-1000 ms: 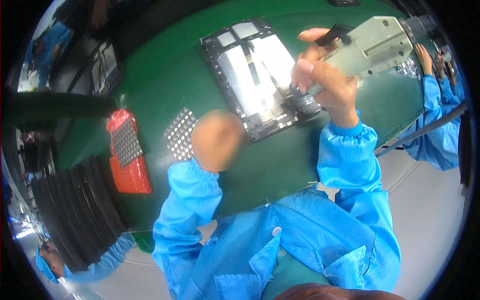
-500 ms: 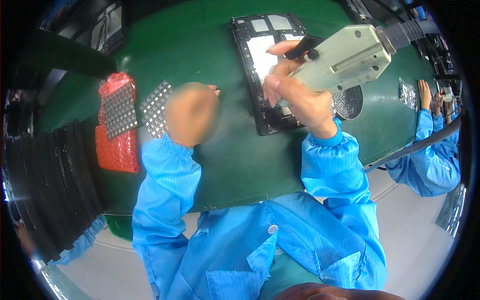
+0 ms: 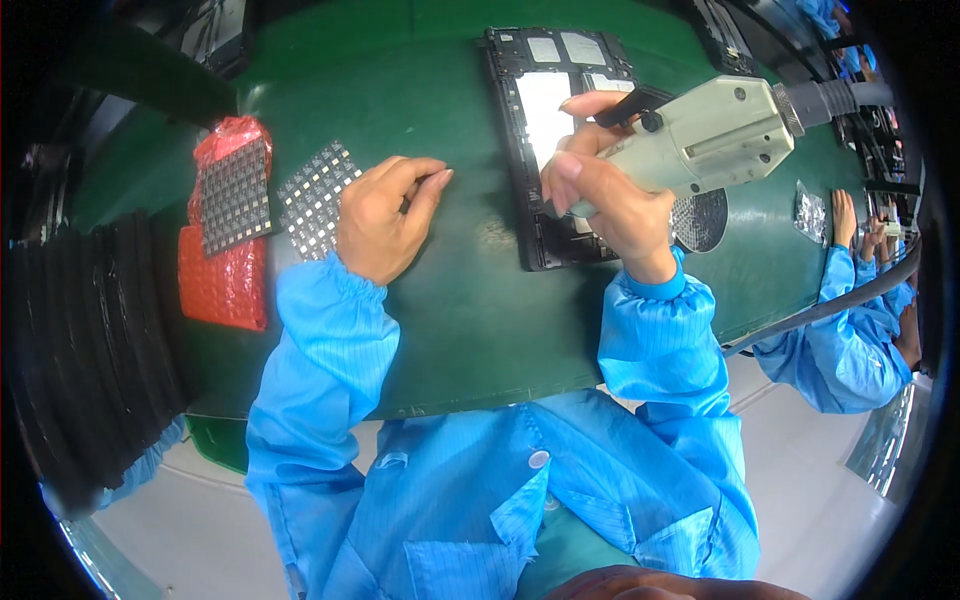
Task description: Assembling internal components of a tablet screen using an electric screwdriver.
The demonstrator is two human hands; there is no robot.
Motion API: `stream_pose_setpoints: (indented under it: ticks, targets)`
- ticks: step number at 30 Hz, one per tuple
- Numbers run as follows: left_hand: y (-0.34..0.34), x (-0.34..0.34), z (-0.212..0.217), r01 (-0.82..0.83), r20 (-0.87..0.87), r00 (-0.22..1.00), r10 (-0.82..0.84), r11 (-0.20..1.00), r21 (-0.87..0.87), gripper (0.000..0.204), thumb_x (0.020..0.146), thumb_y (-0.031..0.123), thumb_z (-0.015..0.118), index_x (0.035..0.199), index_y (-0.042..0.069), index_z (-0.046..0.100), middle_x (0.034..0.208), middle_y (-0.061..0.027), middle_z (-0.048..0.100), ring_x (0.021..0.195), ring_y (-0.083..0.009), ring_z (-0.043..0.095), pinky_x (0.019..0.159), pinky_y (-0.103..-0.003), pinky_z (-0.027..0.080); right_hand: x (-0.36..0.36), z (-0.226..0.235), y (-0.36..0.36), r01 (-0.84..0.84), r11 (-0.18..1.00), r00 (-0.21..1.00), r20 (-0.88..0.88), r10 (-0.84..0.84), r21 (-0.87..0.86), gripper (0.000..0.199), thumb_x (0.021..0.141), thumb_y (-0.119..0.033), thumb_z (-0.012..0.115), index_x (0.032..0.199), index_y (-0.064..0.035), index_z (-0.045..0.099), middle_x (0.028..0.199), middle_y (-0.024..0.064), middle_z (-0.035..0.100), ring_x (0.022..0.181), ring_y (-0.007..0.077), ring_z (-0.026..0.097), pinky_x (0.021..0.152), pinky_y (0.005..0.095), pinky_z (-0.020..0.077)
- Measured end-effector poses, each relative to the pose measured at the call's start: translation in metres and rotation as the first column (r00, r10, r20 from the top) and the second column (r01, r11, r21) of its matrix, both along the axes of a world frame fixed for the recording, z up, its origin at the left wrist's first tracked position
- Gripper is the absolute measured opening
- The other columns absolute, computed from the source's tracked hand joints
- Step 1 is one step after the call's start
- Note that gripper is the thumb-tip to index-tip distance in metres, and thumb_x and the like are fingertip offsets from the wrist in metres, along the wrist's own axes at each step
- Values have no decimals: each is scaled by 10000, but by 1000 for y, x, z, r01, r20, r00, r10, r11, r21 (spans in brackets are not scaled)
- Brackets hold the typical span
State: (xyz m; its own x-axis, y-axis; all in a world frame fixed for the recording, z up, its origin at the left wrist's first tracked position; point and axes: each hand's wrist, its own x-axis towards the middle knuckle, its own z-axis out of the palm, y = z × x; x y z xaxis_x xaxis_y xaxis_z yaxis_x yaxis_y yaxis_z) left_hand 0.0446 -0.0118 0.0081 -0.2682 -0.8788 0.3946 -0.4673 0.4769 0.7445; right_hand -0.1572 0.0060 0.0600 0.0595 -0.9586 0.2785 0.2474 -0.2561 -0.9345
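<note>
Right hand [image 3: 625,205]: fingers wrap the tool [image 3: 715,135], apparently to steady it over the panel [image 3: 546,105]. Left hand [image 3: 382,222]: fingers narrow, beside the sheet [image 3: 313,200]; contents cannot be told.

A single fisheye view from the wearer's head looks steeply down, at about arm's reach, over the blue jacket [image 3: 450,470] to the left hand [image 3: 378,222], right hand [image 3: 632,208] and green tabletop [image 3: 470,335].
</note>
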Motion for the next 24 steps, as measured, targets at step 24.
stream_pose_setpoints:
  ticks: [24]
  targets:
    - [0, 3, 9, -17, 21, 1000, 19, 998, -64, 209, 797, -96, 513, 973, -49, 616, 993, -188, 620, 830, -231, 648, 721, -272, 518, -47, 31, 28, 18, 981, 1000, -1, -18, -193, 455, 732, 44, 618, 1159, 56, 462, 715, 90, 597, 655, 158, 596, 584, 255, 470]
